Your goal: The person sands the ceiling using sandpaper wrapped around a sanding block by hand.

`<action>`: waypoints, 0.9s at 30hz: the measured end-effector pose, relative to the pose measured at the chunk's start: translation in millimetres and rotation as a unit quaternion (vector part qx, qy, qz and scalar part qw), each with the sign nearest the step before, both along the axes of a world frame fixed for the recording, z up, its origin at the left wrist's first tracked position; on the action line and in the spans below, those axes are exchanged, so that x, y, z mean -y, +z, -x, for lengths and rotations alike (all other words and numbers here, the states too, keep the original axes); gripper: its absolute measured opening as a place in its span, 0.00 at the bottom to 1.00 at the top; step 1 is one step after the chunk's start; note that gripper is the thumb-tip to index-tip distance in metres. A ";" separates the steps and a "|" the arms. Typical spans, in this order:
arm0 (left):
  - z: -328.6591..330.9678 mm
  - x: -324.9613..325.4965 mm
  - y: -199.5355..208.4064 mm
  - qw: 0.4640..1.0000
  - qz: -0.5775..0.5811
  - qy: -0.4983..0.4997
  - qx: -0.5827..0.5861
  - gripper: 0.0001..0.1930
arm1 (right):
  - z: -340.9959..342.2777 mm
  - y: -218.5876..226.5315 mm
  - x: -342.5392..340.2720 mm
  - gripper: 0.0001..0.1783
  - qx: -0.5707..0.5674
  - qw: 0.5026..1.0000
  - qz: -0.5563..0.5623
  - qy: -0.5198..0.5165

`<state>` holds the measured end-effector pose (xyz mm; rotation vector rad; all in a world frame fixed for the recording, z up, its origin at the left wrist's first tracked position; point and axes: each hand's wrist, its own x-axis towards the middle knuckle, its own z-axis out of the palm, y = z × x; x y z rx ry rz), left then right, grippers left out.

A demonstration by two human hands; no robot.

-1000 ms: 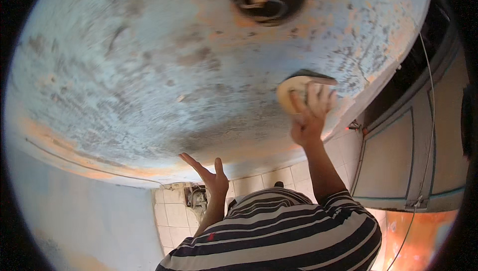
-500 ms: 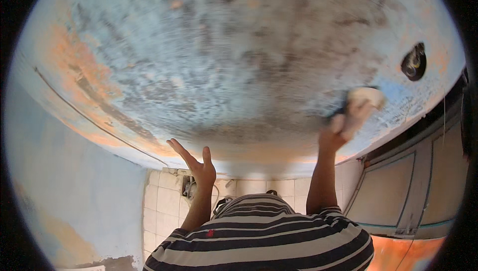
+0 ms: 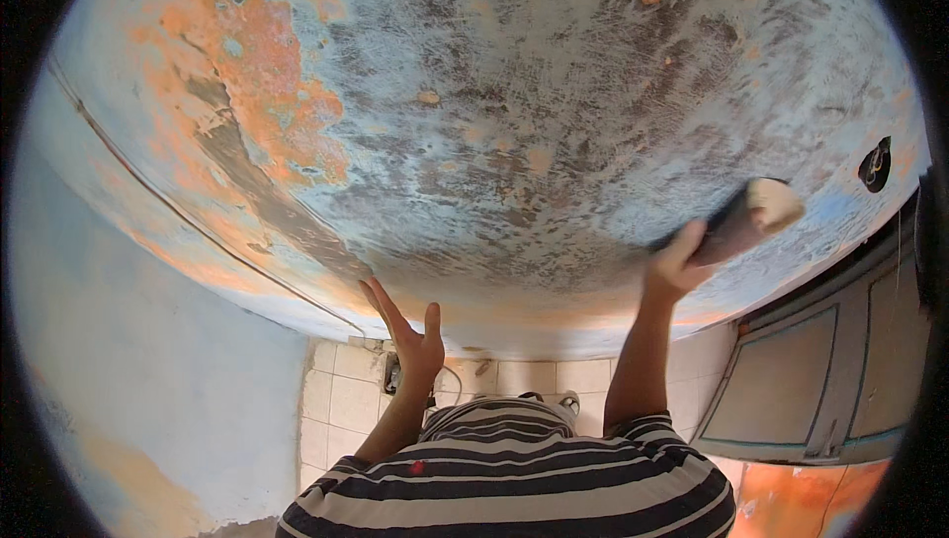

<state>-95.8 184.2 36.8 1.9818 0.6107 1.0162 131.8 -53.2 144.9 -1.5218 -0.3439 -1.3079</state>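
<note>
We take the step in hand to be rubbing down the wall (image 3: 474, 123): our right hand (image 3: 680, 261) has the block (image 3: 733, 231) over its lower right part, among scuffed blue and dark patches. The block is right of the middle of the view, to the left of the hole (image 3: 875, 164) and a little lower. Its long axis runs aslant, from low on the left, by our thumb, up to the right; its pale end points up and right, away from our wrist. It is blurred, and we cannot tell whether its face sits flush. Our right hand grips it, thumb upward on the left, most of the fingers hidden. Our left hand (image 3: 417, 345) holds nothing we can see; its thumb stands wide of the raised fingers, whose tips are near the foot of the grey strip (image 3: 287, 226), touching the wall or not, we cannot tell. As we judge it, the next stroke calls for a flat block, even pressure and a path clear of the hole
</note>
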 end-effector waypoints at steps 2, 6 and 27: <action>4.1 -3.7 -7.4 1.000 0.009 -0.015 -0.001 0.49 | -6.7 -5.5 22.6 0.27 -0.163 0.948 -0.248 0.118; -3.5 4.9 -16.9 0.999 0.030 -0.043 -0.009 0.50 | 1.4 -38.3 7.0 0.26 -0.024 0.996 0.080 -0.027; -133.0 178.5 -0.8 0.997 -0.028 0.044 0.054 0.47 | -123.6 14.6 237.2 0.31 0.050 0.987 -0.130 0.080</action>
